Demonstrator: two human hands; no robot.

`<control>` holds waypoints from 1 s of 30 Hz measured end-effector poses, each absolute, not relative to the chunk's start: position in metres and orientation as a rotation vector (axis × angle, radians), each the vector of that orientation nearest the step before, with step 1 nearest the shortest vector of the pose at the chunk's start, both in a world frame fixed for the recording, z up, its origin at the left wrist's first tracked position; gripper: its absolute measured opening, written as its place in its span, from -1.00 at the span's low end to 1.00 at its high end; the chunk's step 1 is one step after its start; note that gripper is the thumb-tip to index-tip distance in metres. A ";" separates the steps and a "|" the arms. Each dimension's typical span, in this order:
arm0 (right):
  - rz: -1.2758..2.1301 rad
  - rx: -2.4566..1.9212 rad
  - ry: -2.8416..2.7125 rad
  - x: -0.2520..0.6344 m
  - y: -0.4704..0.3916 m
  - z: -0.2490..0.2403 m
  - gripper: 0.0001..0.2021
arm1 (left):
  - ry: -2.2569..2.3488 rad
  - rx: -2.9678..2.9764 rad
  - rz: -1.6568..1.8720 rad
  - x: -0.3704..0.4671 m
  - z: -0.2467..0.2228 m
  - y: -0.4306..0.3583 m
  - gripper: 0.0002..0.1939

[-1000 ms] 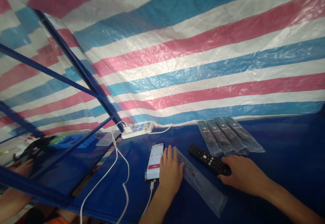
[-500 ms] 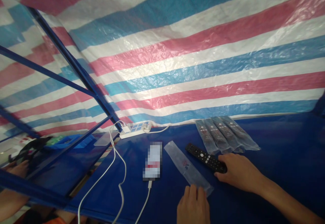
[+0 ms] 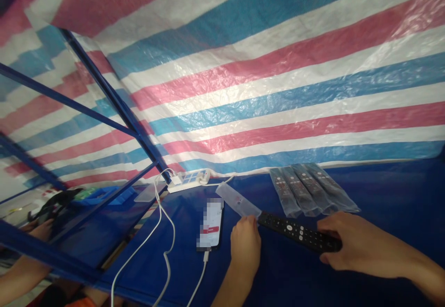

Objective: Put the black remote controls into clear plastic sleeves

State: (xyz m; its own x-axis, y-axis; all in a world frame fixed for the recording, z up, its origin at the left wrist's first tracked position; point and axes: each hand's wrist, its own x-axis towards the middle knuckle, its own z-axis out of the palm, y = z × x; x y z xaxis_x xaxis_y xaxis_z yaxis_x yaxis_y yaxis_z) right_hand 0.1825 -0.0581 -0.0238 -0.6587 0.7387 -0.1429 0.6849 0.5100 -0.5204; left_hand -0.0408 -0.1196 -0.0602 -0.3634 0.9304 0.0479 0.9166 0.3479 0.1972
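A black remote control point(image 3: 295, 231) lies slantwise low over the blue table, its far end at the mouth of a clear plastic sleeve point(image 3: 238, 200). My right hand point(image 3: 361, 244) grips the near end of the remote between thumb and fingers. Closed fingers of my left hand point(image 3: 246, 239) pinch the sleeve's open end, right beside the remote's tip. Whether the tip is inside the sleeve or only touching it, I cannot tell. Several remotes in plastic sleeves point(image 3: 309, 188) lie side by side farther back.
A phone point(image 3: 211, 226) on a white charging cable point(image 3: 201, 272) lies left of my left hand. Behind it sits a white power strip point(image 3: 187, 180). Blue metal bars point(image 3: 104, 89) and a striped tarp point(image 3: 278, 79) bound the table. Another person's arm point(image 3: 26, 263) shows at far left.
The sleeve has moved up and left with my left hand. My right hand has shifted right and turned the remote flatter, and the remote's tip now meets the sleeve's mouth.
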 end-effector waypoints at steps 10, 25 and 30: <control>0.748 -1.287 -2.667 0.179 -0.059 -0.024 -0.91 | 2.437 1.856 0.205 -0.039 -0.065 -0.120 -0.66; 0.462 -1.341 -2.703 0.148 -0.071 -0.045 -0.86 | 2.333 2.125 0.364 -0.019 -0.088 -0.127 -0.63; 0.405 -1.373 -2.664 0.126 -0.079 -0.061 -0.79 | 2.172 2.254 0.521 -0.015 -0.097 -0.130 -0.69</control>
State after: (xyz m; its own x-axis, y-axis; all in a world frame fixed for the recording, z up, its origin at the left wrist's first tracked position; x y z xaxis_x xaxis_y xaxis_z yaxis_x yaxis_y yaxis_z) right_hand 0.1256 -0.0791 -0.0608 -0.5824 0.8127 -0.0175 0.7812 0.5537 -0.2883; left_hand -0.0152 -0.1303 -0.0968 0.0092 0.9670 0.2548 0.9774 -0.0625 0.2021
